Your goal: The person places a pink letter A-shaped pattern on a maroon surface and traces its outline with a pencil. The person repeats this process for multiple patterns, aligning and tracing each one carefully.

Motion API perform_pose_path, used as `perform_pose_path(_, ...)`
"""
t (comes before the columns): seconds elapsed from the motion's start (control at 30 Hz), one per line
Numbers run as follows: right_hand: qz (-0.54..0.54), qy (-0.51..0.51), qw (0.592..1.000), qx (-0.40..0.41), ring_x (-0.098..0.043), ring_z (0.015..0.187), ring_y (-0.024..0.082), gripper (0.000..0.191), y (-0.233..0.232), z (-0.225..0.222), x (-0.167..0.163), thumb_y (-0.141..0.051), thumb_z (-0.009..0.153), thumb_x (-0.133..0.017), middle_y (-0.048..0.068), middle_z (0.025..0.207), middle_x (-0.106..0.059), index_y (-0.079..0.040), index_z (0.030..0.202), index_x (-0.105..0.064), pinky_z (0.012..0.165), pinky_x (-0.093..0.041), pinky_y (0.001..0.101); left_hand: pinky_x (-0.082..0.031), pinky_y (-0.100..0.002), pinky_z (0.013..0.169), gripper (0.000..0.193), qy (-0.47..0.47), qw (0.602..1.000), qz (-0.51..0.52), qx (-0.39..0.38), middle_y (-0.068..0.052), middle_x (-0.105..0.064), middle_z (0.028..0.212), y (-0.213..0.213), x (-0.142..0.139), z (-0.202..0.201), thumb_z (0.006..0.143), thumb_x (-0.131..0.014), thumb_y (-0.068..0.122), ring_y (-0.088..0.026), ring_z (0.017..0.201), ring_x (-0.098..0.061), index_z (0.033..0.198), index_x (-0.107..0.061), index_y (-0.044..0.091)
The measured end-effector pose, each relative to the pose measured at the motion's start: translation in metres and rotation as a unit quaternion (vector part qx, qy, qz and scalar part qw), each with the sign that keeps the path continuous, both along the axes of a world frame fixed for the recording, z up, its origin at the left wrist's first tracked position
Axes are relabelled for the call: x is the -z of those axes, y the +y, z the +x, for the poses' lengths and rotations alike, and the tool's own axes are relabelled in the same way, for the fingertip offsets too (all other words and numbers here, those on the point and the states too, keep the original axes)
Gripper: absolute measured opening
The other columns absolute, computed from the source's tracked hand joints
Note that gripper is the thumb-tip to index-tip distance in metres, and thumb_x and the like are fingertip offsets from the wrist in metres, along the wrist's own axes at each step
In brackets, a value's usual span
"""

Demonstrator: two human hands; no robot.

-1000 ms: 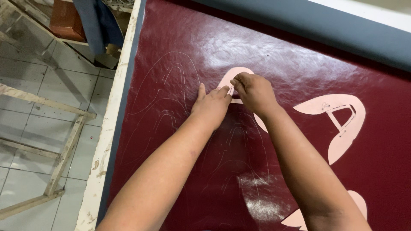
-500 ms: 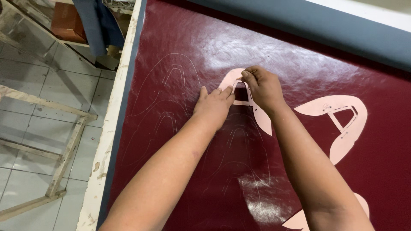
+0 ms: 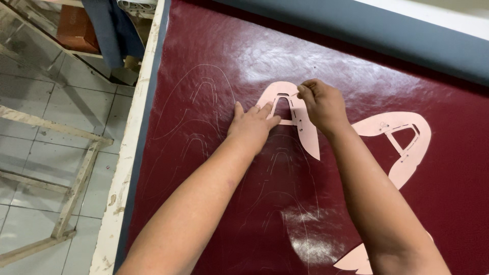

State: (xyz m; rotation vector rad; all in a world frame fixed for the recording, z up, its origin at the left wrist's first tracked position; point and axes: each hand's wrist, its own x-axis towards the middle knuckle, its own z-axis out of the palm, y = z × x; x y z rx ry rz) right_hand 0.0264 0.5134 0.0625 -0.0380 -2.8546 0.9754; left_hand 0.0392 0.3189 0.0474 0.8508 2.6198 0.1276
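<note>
A pale pink shoe-upper pattern (image 3: 304, 133) lies flat on a glossy dark red sheet (image 3: 214, 56). My left hand (image 3: 252, 125) presses flat on the pattern's left leg, fingers spread. My right hand (image 3: 321, 104) is closed around a thin marking tool, whose tip touches the pattern near its top arch. Several faint traced outlines of the same shape (image 3: 196, 109) show on the sheet to the left and below.
A second pink pattern (image 3: 402, 140) lies to the right, and part of a third (image 3: 351, 262) shows at the bottom. The table's worn white edge (image 3: 130, 163) runs down the left. A grey strip (image 3: 387, 38) crosses the back. A wooden frame (image 3: 76, 188) stands on the tiled floor.
My right hand has slid up and to the right along the pattern's top arch with the tool. My left hand stays pressed on the pattern.
</note>
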Motion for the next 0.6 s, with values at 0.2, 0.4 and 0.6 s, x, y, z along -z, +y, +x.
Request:
perform_pose_path(0.2, -0.016, -0.002, 1.000, -0.002, -0.075, 0.085, 0.021, 0.026, 0.008, 0.011, 0.007, -0.027, 0.104, -0.063, 0.009, 0.094, -0.078, -0.004, 0.108, -0.072, 0.076, -0.057, 0.0348, -0.013, -0.068, 0.120, 0.053, -0.014, 1.000, -0.008, 0.001, -0.005, -0.022, 0.167, 0.001, -0.010, 0.003, 0.098, -0.052, 0.016, -0.028, 0.150, -0.029, 0.142, -0.052, 0.046)
perform_pose_path(0.4, 0.059, 0.038, 0.997, -0.042, -0.074, 0.085, 0.026, 0.022, 0.011, 0.022, 0.014, -0.025, 0.102, -0.068, 0.013, 0.095, -0.077, -0.005, 0.107, -0.074, 0.075, -0.056, 0.0370, -0.012, -0.071, 0.119, 0.055, -0.022, 1.000, -0.019, 0.000, -0.004, -0.022, 0.167, 0.003, -0.015, 0.004, 0.099, -0.049, 0.016, -0.028, 0.150, -0.029, 0.145, -0.049, 0.047)
perform_pose_path(0.6, -0.004, -0.007, 1.000, -0.004, -0.075, 0.084, 0.023, 0.022, 0.017, 0.030, 0.013, -0.026, 0.103, -0.064, 0.010, 0.093, -0.078, -0.005, 0.108, -0.072, 0.075, -0.057, 0.0355, -0.013, -0.071, 0.117, 0.059, -0.016, 0.999, -0.035, 0.008, -0.003, -0.018, 0.168, 0.003, -0.016, 0.004, 0.097, -0.050, 0.014, -0.026, 0.150, -0.027, 0.145, -0.047, 0.048)
